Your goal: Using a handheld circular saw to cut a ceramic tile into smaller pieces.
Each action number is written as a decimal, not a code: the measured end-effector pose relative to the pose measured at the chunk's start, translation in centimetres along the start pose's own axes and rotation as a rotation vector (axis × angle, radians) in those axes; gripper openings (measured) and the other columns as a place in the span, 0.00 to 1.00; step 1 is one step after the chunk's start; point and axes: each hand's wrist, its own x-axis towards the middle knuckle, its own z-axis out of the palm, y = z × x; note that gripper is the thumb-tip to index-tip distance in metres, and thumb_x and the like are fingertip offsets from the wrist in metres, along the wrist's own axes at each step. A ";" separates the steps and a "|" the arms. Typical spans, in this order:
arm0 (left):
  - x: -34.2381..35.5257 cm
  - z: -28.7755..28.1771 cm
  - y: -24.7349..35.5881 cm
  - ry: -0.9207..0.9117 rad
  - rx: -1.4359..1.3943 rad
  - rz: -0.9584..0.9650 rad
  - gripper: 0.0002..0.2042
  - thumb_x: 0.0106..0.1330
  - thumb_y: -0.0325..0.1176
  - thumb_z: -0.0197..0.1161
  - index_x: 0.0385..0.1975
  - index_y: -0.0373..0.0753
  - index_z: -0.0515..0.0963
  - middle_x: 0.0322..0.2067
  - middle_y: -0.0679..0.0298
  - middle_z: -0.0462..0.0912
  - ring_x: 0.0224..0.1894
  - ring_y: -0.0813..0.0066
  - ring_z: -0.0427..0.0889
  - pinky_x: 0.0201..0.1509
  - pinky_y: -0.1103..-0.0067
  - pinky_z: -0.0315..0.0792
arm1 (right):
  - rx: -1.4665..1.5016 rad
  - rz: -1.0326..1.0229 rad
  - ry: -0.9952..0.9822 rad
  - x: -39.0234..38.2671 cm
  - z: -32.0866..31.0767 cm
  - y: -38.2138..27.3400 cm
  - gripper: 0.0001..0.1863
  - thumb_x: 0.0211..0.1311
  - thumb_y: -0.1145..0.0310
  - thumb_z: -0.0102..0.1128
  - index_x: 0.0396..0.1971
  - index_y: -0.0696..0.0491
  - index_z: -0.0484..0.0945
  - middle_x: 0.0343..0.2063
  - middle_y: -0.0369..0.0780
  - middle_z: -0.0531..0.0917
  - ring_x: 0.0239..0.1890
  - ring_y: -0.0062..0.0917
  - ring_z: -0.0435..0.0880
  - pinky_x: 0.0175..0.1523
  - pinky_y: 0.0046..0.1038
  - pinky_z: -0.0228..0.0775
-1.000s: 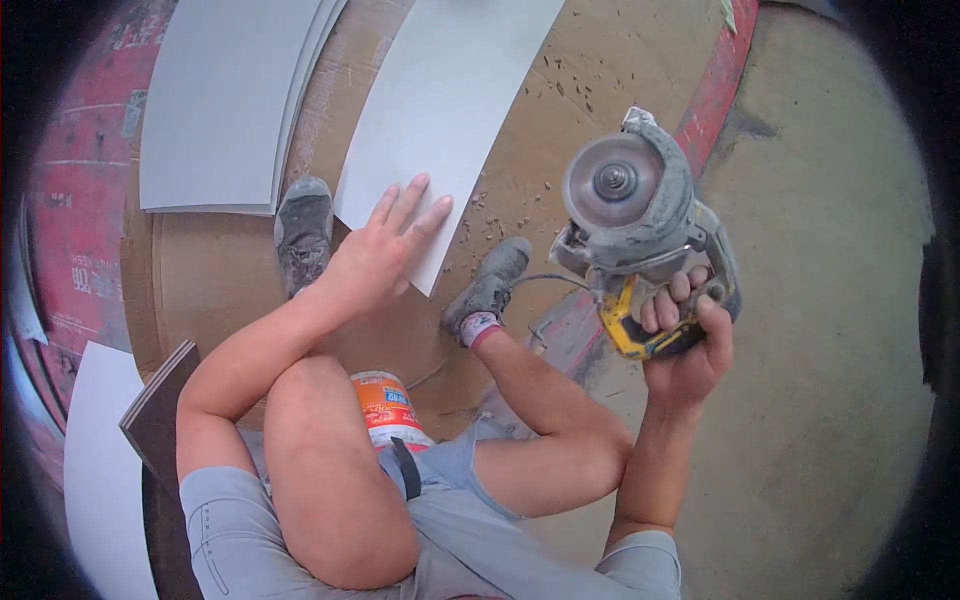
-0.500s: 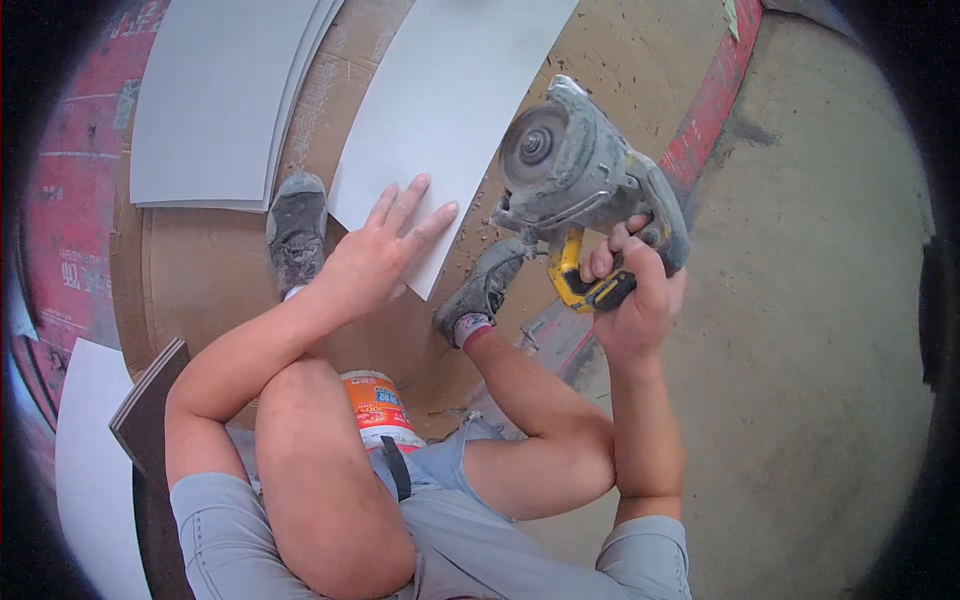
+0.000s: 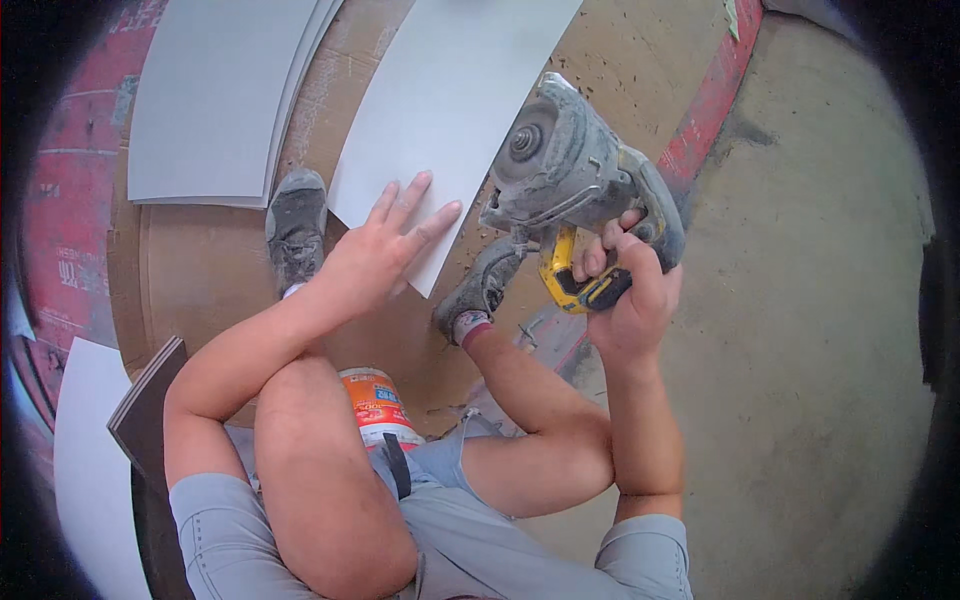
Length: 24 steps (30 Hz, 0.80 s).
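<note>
My left hand point(image 3: 385, 240) lies with spread fingers on the near end of a long white panel point(image 3: 440, 110). In my right hand point(image 3: 635, 290) is a dusty grey circular saw point(image 3: 570, 160) with a yellow and black handle, my fingers wrapped round the grip. The saw is held beside the panel's right edge, its round blade side turned toward the panel. Whether the blade touches the panel, I cannot tell. Brown crumbs lie along that edge on the cardboard point(image 3: 200, 270) under the panel.
More white panels point(image 3: 215, 100) are stacked at the far left. My shoes point(image 3: 297, 225) stand either side of the panel's near end. An orange and white bucket point(image 3: 378, 400) is beneath me. Dark boards point(image 3: 145, 400) lean at the left. A red strip point(image 3: 700, 130) borders the concrete floor point(image 3: 780, 330).
My right hand has brought the saw slightly left, closer to the panel's right edge. My left hand has stayed flat on the panel.
</note>
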 end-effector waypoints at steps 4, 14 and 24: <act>-0.9 -0.2 -0.9 -0.019 -0.011 0.000 0.58 0.40 0.22 0.76 0.77 0.58 0.53 0.78 0.51 0.45 0.74 0.40 0.59 0.62 0.62 0.80 | 0.014 0.006 -0.019 -0.5 0.8 0.9 0.12 0.65 0.74 0.52 0.48 0.57 0.71 0.32 0.39 0.76 0.28 0.24 0.75 0.34 0.33 0.72; -2.1 -0.5 -2.4 -0.001 -0.019 0.011 0.51 0.50 0.20 0.69 0.77 0.59 0.54 0.75 0.46 0.51 0.69 0.32 0.64 0.61 0.60 0.80 | 0.061 0.008 0.001 -1.2 2.6 2.2 0.10 0.65 0.75 0.56 0.45 0.57 0.71 0.25 0.38 0.76 0.24 0.25 0.76 0.31 0.33 0.72; -2.6 -0.4 -3.4 0.020 -0.019 0.028 0.53 0.48 0.21 0.70 0.77 0.60 0.53 0.75 0.47 0.51 0.69 0.33 0.65 0.60 0.60 0.80 | 0.003 0.016 -0.068 -1.6 3.0 3.1 0.11 0.67 0.73 0.52 0.47 0.55 0.69 0.31 0.37 0.74 0.27 0.23 0.73 0.34 0.32 0.70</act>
